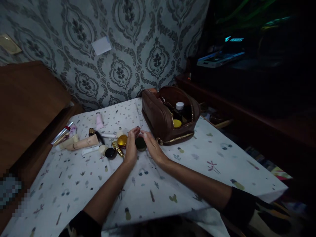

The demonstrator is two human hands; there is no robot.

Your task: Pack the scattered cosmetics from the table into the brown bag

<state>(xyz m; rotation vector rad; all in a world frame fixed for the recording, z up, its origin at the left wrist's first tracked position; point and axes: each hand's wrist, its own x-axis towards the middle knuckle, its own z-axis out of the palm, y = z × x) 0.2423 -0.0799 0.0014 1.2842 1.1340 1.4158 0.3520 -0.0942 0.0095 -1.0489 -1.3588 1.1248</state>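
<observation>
My left hand (pixel 131 146) and my right hand (pixel 152 146) meet at the fingertips over a small dark round jar (pixel 140 144) on the table. Both hands cup the jar from either side, fingers held together and fairly straight. Just left of my left hand lie a gold round compact (pixel 122 141), a gold-capped tube (pixel 118 148) and a black round pot (pixel 110 153). An open brown leather pouch (pixel 160 118) stands right behind my right hand, with a white-capped bottle (pixel 179 108) and a yellow lid (pixel 177 123) inside.
A white patterned cloth (pixel 148 191) covers the table. More cosmetics lie at the left: a beige tube (pixel 82 143), a pink tube (pixel 99 120), a silver and red lipstick (pixel 62 132). A wooden headboard (pixel 27 102) is at left, dark shelving (pixel 247 98) at right.
</observation>
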